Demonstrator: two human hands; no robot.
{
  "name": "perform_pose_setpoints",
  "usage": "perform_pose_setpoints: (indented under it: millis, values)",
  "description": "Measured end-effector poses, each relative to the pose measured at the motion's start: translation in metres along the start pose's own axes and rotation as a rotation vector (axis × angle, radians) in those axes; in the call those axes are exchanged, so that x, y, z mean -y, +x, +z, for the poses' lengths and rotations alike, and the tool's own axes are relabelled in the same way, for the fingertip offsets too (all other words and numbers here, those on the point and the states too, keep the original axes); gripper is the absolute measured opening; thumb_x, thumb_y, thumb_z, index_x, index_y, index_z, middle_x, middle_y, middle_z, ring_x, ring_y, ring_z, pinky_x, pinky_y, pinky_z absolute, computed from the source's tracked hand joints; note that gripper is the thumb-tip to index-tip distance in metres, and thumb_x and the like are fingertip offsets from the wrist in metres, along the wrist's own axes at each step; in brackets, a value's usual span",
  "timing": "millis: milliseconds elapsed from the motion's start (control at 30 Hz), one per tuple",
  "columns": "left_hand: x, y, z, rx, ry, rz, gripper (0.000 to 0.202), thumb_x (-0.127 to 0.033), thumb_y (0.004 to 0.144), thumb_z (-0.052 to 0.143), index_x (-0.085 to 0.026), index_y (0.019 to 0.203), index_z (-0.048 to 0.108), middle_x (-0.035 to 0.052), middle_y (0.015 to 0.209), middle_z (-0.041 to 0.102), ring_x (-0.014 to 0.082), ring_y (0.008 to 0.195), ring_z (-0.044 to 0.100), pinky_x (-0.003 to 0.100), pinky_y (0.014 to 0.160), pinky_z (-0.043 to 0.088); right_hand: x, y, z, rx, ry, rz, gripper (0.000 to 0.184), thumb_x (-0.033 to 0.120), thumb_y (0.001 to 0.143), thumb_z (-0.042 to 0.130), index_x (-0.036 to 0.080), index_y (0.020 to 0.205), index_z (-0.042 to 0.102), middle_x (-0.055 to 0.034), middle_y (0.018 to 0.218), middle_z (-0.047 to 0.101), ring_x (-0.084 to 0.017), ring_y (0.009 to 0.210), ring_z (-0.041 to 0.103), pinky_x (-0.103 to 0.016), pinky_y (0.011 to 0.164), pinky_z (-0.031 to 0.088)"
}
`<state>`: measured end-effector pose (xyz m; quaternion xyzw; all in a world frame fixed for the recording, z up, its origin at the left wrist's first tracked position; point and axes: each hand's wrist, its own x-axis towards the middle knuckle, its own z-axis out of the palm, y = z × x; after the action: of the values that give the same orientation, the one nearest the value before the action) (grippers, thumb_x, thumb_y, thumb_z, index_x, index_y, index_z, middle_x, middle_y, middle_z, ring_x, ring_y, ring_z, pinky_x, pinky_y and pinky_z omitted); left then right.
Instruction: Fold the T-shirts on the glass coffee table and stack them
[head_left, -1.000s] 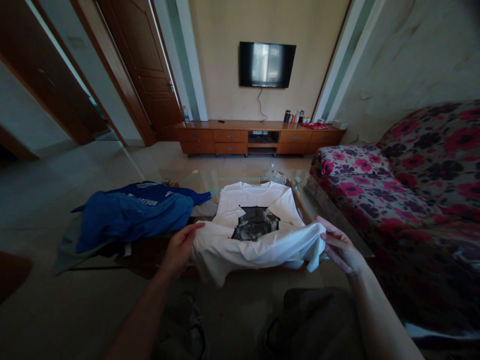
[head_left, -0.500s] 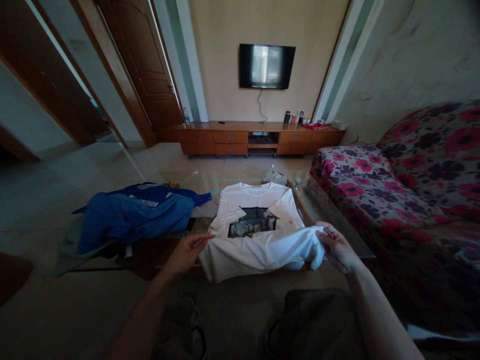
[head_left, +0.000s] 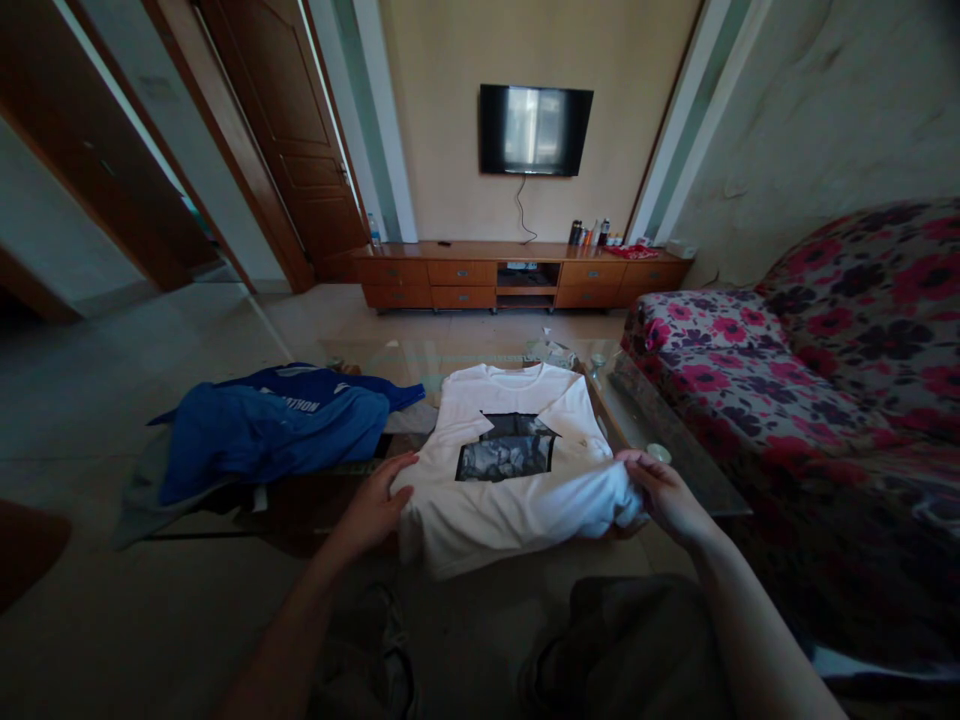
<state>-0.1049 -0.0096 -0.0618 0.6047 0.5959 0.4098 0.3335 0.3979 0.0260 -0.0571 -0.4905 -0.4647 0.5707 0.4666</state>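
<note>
A white T-shirt [head_left: 517,505] with a dark printed picture lies spread on the glass coffee table [head_left: 694,470], its collar pointing away from me and its sleeves folded inward. The lower end hangs over the table's near edge. At the left side of the shirt, my left hand [head_left: 379,500] is closed on the cloth between thumb and fingers. My right hand [head_left: 660,490] pinches the shirt's lower right corner, where the fabric is bunched. Left of the shirt lies a heap of blue clothes [head_left: 277,430], one with white lettering.
A flowered sofa [head_left: 742,380] stands along the right side. Behind the table is a low wooden TV cabinet [head_left: 465,275] with bottles and cans [head_left: 589,235] on it. A small round white object [head_left: 658,453] rests on the glass near my right hand.
My left hand has gone from loosely touching the shirt's edge to gripping it. My right hand has shifted slightly left with the corner, and the picture shows more fully.
</note>
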Motion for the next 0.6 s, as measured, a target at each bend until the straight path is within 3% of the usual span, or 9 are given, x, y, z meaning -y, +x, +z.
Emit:
perform_pose_setpoints:
  millis: [133,233,333,400,500,600]
  values:
    - [-0.018,-0.001,0.004,-0.099,-0.18,-0.007,0.038,-0.044,0.083,0.07,-0.02,0.113,0.072,0.0136,0.164,0.036,0.0343,0.145,0.042,0.041,0.1,0.051,0.02,-0.01,0.006,0.005,0.179,0.018,0.053,0.042,0.083,0.076,0.028,0.133,0.064,-0.0065,0.113,0.074,-0.021,0.081,0.071,-0.034,0.07,0.059]
    - [-0.03,-0.004,0.002,-0.086,-0.352,-0.015,0.026,-0.041,0.087,0.068,-0.019,0.1,0.075,0.0138,0.157,0.047,0.0345,0.143,0.045,0.044,0.105,0.048,0.027,-0.014,0.005,0.024,0.227,-0.043,0.063,0.032,0.079,0.073,0.028,0.141,0.06,-0.007,0.129,0.071,-0.025,0.098,0.072,-0.037,0.082,0.06]
    - [-0.039,-0.008,-0.003,0.056,-0.476,0.001,0.021,-0.036,0.083,0.071,-0.019,0.095,0.076,0.0156,0.149,0.056,0.0361,0.138,0.051,0.049,0.107,0.047,0.023,-0.012,0.003,-0.014,0.22,-0.09,0.07,0.024,0.072,0.079,0.031,0.139,0.061,-0.0038,0.124,0.073,-0.021,0.09,0.073,-0.032,0.077,0.061]
    - [-0.042,-0.011,-0.004,0.094,-0.411,0.095,0.023,-0.03,0.078,0.072,-0.019,0.097,0.078,0.0149,0.153,0.052,0.0359,0.142,0.046,0.049,0.112,0.044,0.016,-0.009,0.002,-0.068,0.203,-0.107,0.068,0.024,0.07,0.084,0.032,0.135,0.064,-0.003,0.118,0.075,-0.02,0.087,0.074,-0.031,0.075,0.061]
    - [-0.042,-0.012,-0.002,0.038,-0.087,0.216,0.033,-0.025,0.08,0.063,-0.024,0.108,0.079,0.0084,0.157,0.048,0.0314,0.146,0.041,0.049,0.118,0.038,0.007,-0.002,0.001,-0.142,0.187,-0.134,0.056,0.031,0.069,0.089,0.027,0.121,0.071,-0.0054,0.112,0.077,-0.022,0.089,0.074,-0.034,0.078,0.061]
    - [-0.037,-0.011,0.003,-0.007,0.195,0.286,0.04,-0.02,0.082,0.055,-0.029,0.114,0.078,0.0032,0.154,0.051,0.0275,0.144,0.045,0.047,0.121,0.035,0.003,0.001,0.0,-0.194,0.205,-0.151,0.044,0.038,0.068,0.091,0.025,0.106,0.073,-0.0045,0.097,0.078,-0.02,0.077,0.072,-0.032,0.07,0.059]
